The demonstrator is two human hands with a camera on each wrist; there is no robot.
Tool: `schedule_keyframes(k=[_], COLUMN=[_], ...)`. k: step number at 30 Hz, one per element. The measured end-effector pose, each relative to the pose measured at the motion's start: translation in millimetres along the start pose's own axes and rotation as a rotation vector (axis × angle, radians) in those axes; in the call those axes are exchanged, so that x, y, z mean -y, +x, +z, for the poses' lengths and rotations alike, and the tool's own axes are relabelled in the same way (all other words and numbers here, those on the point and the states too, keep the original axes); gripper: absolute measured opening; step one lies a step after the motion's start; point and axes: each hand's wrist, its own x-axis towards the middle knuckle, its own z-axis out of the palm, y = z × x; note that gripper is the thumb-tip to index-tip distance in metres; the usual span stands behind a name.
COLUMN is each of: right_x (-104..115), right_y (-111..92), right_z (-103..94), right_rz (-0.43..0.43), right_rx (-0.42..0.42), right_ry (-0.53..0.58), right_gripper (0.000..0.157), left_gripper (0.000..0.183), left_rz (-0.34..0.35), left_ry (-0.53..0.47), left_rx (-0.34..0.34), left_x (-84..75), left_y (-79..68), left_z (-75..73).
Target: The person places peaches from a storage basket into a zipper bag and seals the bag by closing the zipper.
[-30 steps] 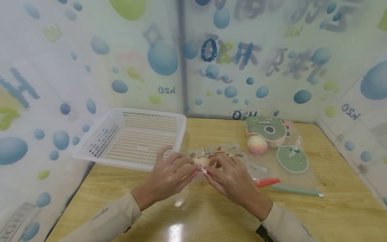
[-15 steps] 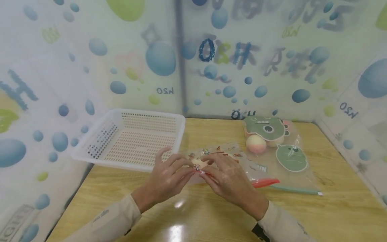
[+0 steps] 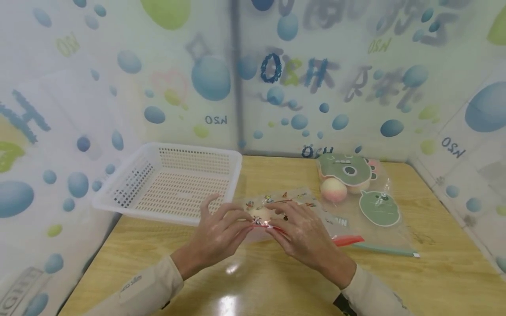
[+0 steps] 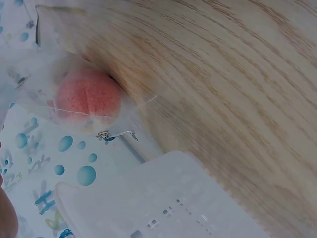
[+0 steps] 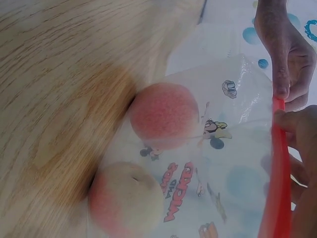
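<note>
A clear zip bag (image 5: 237, 163) with cartoon prints lies on the wooden table, holding peaches. The right wrist view shows a pink peach (image 5: 166, 114) and a paler peach (image 5: 126, 198) through its plastic. My left hand (image 3: 221, 232) pinches the red zip strip (image 5: 280, 178) between thumb and fingers, its index finger raised. Close to its right, my right hand (image 3: 306, 235) pinches the same strip by a small white slider (image 3: 269, 227). The strip's red end (image 3: 348, 240) sticks out beyond my right hand. From the left wrist, one peach (image 4: 89, 99) shows through the plastic.
A white plastic basket (image 3: 237, 175) stands at the back left, near my left hand. On the right lies a second zip bag (image 3: 379, 208) with green cartoon prints and a green zip, peaches (image 3: 334, 190) inside. Printed sheets (image 3: 174, 123) wall the table's back and sides.
Both hands stay on the red strip. Over the last half second the gap between their fingertips has widened slightly, with my right hand a little further right. The basket and second bag keep their places.
</note>
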Motion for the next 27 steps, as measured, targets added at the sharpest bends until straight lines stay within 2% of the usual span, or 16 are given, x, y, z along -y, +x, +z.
schedule_keyframes(k=[6,15,20,27], right_x=[-1.2,0.9,1.0,-2.6], right_y=[-1.2,-6.6,-8.0,-12.8], right_z=[-2.7,-12.5,-20.1,-23.6], right_rz=[0.004,-0.087,-0.110,-0.121], right_rx=[0.011,-0.103,-0.117,-0.105], right_ry=[0.003,0.041,0.011,0.003], right_gripper=[0.019,0.021,0.026,0.021], left_gripper=[0.013,0.010,0.011,0.015], left_rz=[-0.024,-0.028,-0.016,-0.015], left_ry=[0.007,0.005,0.013,0.020], left_rx=[0.024,0.020,0.034,0.020], left_x=[0.7,-5.3,-5.6,-8.3], left_y=[-4.9,-5.1,-4.6,-3.8], left_z=[1.6,1.7,1.0,-3.0])
